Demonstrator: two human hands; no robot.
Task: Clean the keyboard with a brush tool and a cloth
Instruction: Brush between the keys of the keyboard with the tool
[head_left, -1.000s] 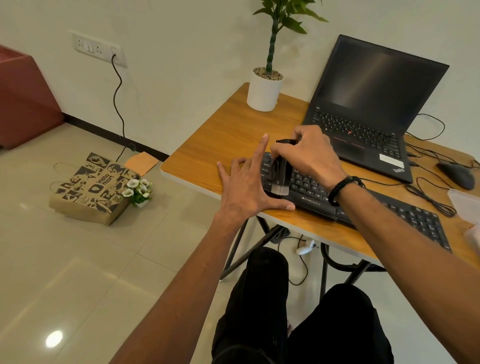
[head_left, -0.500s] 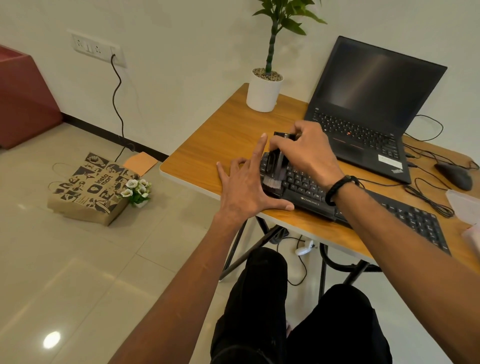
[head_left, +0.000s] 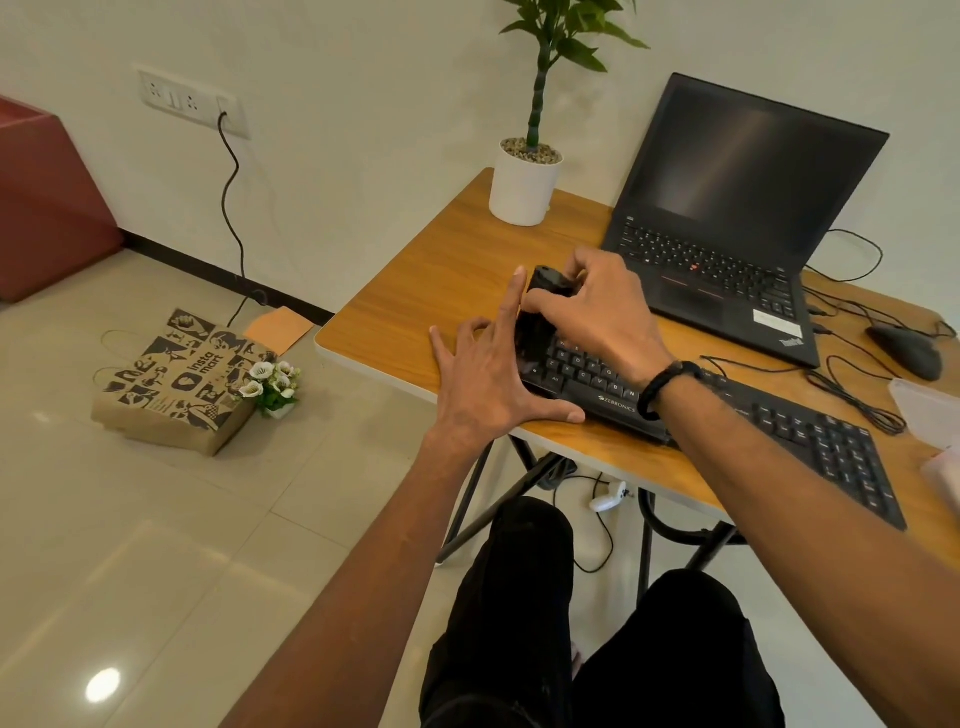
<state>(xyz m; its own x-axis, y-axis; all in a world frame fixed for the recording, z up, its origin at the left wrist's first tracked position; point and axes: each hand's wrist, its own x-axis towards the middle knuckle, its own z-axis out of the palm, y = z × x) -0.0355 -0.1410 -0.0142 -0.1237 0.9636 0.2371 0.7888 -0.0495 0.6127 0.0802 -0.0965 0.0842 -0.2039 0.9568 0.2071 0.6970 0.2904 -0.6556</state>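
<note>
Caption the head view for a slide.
Right hand grips a black brush tool on the black external keyboard's left end; spread left hand steadies it.

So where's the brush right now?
In the head view, the brush is in the right hand, over the keyboard's left end, beside the left hand.

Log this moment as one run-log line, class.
stage: brushing | right hand: grips brush tool on keyboard left end | left hand: flat, bracing keyboard

Brush tool (head_left: 540, 317) swept to keyboard's (head_left: 727, 415) far edge.
</note>
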